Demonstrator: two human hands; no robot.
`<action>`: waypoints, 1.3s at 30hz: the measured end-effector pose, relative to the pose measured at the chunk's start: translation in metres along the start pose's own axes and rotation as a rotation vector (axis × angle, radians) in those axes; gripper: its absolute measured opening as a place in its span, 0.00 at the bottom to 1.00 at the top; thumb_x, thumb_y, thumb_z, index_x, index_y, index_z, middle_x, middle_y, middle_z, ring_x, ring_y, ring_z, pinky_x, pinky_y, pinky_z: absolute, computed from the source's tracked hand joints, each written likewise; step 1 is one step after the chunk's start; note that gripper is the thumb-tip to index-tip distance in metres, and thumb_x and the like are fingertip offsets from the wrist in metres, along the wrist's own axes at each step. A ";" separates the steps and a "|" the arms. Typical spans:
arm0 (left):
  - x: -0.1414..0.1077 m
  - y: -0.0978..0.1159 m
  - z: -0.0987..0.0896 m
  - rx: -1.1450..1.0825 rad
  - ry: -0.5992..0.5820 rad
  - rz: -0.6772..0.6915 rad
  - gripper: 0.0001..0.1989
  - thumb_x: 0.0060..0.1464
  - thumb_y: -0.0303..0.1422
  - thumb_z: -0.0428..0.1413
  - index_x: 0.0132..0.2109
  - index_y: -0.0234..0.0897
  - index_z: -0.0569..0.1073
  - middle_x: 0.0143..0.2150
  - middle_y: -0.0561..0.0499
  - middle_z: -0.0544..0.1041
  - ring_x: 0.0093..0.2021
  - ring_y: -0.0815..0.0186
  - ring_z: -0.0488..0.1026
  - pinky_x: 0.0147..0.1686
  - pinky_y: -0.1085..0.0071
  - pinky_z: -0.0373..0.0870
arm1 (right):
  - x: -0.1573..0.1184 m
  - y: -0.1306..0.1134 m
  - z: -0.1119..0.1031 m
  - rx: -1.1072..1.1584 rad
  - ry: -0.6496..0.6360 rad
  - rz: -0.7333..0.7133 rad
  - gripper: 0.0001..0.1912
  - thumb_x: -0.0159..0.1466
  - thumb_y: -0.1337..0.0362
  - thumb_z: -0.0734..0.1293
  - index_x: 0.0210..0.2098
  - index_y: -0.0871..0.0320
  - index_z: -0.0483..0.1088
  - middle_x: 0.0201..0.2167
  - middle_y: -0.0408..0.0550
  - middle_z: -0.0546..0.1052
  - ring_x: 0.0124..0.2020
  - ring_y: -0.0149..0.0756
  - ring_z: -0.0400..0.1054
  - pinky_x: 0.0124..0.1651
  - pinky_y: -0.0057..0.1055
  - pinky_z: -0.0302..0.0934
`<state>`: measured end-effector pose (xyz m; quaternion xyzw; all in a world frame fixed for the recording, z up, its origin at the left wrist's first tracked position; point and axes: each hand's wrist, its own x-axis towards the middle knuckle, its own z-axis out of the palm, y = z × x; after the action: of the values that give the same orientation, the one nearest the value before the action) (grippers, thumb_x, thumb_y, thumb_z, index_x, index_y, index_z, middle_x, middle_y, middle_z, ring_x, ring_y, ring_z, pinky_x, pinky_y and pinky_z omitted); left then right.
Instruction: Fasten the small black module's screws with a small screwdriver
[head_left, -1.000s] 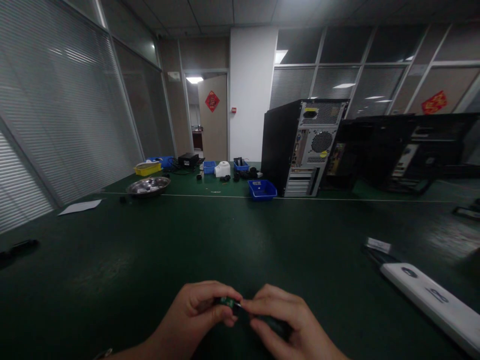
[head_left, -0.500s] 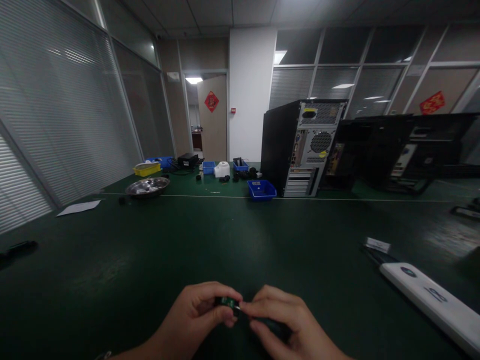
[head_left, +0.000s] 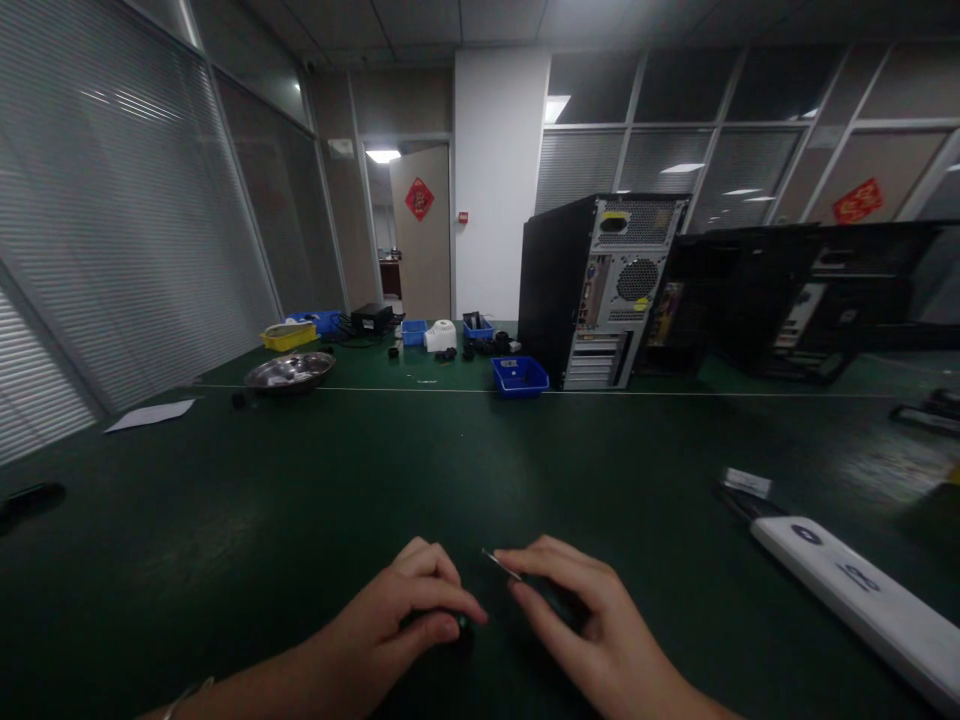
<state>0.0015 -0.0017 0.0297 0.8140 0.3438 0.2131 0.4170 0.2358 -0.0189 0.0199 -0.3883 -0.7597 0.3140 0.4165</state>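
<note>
My left hand (head_left: 409, 615) is at the lower middle, its thumb and fingers closed around a small dark green part (head_left: 465, 632), most of which is hidden. To its right, my right hand (head_left: 581, 610) pinches a thin metallic piece (head_left: 501, 565) between thumb and index finger; the tip of the piece points up and left. A gap separates the two hands. Both are over the dark green table (head_left: 450, 480).
A white elongated device (head_left: 862, 590) lies at the right. Farther back are a blue bin (head_left: 520, 376), a metal bowl (head_left: 291, 372), a yellow tray (head_left: 289, 337) and a computer tower (head_left: 600, 290). White paper (head_left: 150, 415) lies at the left.
My hands have moved apart. The right one has risen with the thin piece, away from the green part. My left hand has turned, and the green part shows less.
</note>
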 end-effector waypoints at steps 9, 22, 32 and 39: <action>0.003 -0.016 0.017 0.425 -0.098 0.268 0.14 0.64 0.42 0.47 0.51 0.57 0.74 0.38 0.49 0.70 0.39 0.58 0.65 0.40 0.63 0.57 | 0.000 -0.002 0.003 0.028 -0.014 0.009 0.13 0.66 0.70 0.64 0.48 0.55 0.75 0.36 0.48 0.78 0.38 0.38 0.73 0.40 0.31 0.66; -0.002 -0.012 0.025 0.444 0.129 0.203 0.22 0.45 0.52 0.61 0.39 0.39 0.71 0.37 0.46 0.74 0.35 0.57 0.66 0.37 0.63 0.59 | 0.002 -0.014 -0.005 -0.077 -0.132 0.093 0.07 0.64 0.70 0.63 0.40 0.58 0.72 0.36 0.48 0.76 0.38 0.40 0.72 0.41 0.32 0.65; -0.005 -0.013 0.030 0.457 0.107 0.097 0.21 0.44 0.51 0.62 0.35 0.38 0.71 0.35 0.47 0.73 0.34 0.57 0.64 0.38 0.61 0.59 | -0.003 -0.034 -0.012 -0.306 -0.348 0.176 0.21 0.51 0.77 0.68 0.42 0.53 0.68 0.40 0.47 0.78 0.41 0.43 0.72 0.43 0.32 0.62; -0.008 0.019 0.018 0.066 0.193 -0.043 0.14 0.46 0.25 0.61 0.43 0.38 0.72 0.41 0.48 0.70 0.41 0.58 0.67 0.40 0.63 0.64 | 0.000 -0.020 -0.004 -0.287 -0.338 0.158 0.17 0.53 0.75 0.69 0.40 0.53 0.66 0.35 0.43 0.77 0.33 0.38 0.71 0.33 0.28 0.59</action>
<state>0.0154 -0.0249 0.0351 0.7954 0.4064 0.2702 0.3594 0.2329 -0.0282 0.0383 -0.4438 -0.8228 0.2949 0.1978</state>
